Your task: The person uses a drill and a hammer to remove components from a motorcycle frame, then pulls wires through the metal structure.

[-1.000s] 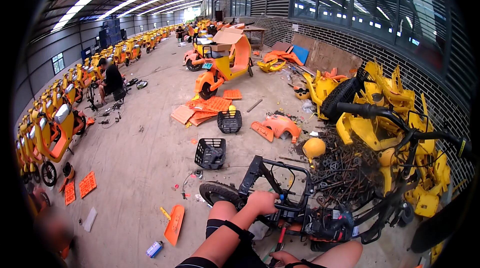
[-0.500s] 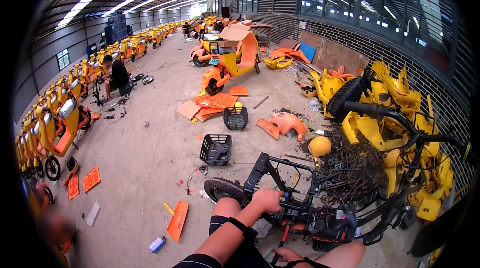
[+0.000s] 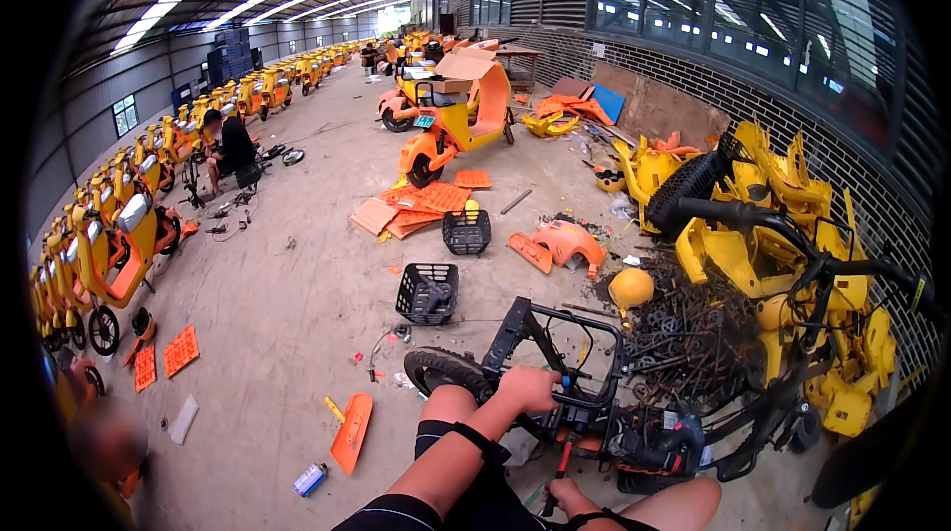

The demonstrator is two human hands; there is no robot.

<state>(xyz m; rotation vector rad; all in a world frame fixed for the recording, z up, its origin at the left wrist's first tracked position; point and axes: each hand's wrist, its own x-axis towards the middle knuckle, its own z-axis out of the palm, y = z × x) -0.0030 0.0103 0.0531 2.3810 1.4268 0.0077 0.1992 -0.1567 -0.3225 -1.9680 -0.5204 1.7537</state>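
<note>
The right grip (image 3: 572,499) is closed around a red-handled tool (image 3: 564,460) rising toward the black scooter frame (image 3: 584,402); the left grip (image 3: 531,390) lies at that frame, its hold indiscernible.

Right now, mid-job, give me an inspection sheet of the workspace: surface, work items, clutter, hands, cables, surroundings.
Surface: concrete floor, littered
Work items: black frame, red-handled tool
Clutter: orange panel, nearer black basket, blue-and-white can, heap of dark metal parts
Hands: left hand at the frame, grip unclear; right hand gripping the tool
Cables: thin wire on the floor, left of the frame
Surroundings: seated co-worker, yellow scooters, brick wall
</note>
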